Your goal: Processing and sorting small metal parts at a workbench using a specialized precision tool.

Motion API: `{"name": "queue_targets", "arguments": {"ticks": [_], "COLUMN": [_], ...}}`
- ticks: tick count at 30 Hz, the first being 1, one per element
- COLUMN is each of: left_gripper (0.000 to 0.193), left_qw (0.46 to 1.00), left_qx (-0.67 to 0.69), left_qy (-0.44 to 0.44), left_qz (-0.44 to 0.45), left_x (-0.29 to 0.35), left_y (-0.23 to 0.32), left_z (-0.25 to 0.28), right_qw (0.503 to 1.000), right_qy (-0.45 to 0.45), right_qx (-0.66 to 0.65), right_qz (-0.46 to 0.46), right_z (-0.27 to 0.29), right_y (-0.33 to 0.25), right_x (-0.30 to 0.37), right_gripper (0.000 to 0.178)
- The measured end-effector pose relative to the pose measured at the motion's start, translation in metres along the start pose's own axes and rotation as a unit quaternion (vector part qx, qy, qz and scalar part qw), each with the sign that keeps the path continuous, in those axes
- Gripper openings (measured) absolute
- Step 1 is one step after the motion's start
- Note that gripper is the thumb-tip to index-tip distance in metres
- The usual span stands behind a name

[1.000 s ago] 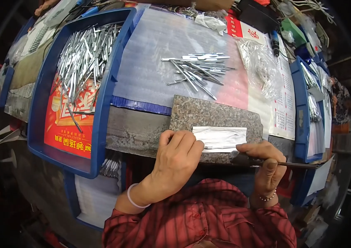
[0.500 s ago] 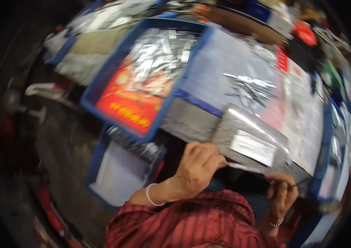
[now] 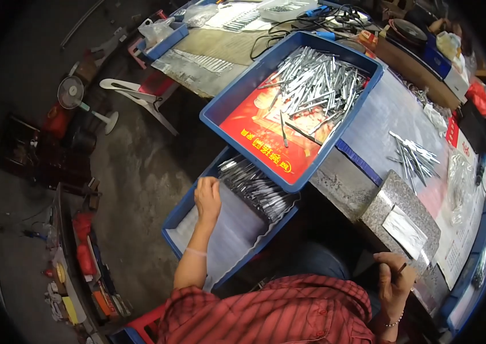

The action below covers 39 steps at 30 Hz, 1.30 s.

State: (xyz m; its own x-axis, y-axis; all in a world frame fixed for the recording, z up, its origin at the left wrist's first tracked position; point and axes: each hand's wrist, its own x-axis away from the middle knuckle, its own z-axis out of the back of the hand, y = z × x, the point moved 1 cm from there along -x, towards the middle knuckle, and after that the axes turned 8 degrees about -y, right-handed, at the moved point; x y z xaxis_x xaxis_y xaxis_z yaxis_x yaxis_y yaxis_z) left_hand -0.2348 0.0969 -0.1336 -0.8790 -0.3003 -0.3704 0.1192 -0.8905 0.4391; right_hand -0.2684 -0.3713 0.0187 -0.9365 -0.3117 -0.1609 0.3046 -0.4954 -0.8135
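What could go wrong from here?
Upper tray juts past the edge of the table; a knock might spill its loose strips.
Left hand is close to the packed strips in the lower bin; brushing them could disturb them.
Right hand holds a tool near the slab; a swing might bump it.

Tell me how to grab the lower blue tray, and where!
Probably by the left rim of the lower tray, coming from the left, near the left hand. That wall stands raised and its outside looks open, while the upper tray overlaps the far side in view. A second hand may help: strips crowd that far side, perhaps making it heavier.
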Motion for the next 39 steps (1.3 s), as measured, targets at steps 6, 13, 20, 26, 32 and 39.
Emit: {"name": "queue_targets", "arguments": {"ticks": [6, 13, 20, 26, 32, 39], "left_gripper": [0.003, 0.006, 0.018, 0.013, 0.01, 0.014], "left_qw": [0.995, 0.999, 0.937, 0.851, 0.829, 0.758], "left_qx": [-0.102, 0.006, 0.218, 0.32, 0.283, 0.158], "left_qy": [-0.001, -0.008, -0.182, -0.261, -0.302, -0.4], "left_qz": [0.002, -0.046, -0.202, -0.325, -0.376, -0.49], "left_x": [-0.038, -0.016, 0.018, -0.041, -0.085, -0.104], "left_y": [-0.023, 0.071, 0.24, 0.365, 0.415, 0.431], "left_z": [-0.032, 0.022, 0.063, -0.018, -0.116, -0.137], "right_qw": [0.997, 0.997, 0.991, 0.995, 0.996, 0.992], "right_qy": [-0.025, -0.028, -0.116, -0.073, 0.013, 0.032], "right_qx": [0.016, 0.012, -0.055, -0.046, -0.055, -0.094], "right_qz": [-0.072, -0.073, 0.041, 0.044, -0.063, -0.078], "right_z": [0.001, 0.012, 0.004, 0.021, 0.035, 0.044], "right_y": [-0.009, 0.006, 0.023, 0.028, 0.049, 0.068], "right_x": [0.007, 0.01, 0.009, 0.055, 0.112, 0.124], "right_gripper": [0.009, 0.013, 0.024, 0.019, 0.013, 0.014]}}
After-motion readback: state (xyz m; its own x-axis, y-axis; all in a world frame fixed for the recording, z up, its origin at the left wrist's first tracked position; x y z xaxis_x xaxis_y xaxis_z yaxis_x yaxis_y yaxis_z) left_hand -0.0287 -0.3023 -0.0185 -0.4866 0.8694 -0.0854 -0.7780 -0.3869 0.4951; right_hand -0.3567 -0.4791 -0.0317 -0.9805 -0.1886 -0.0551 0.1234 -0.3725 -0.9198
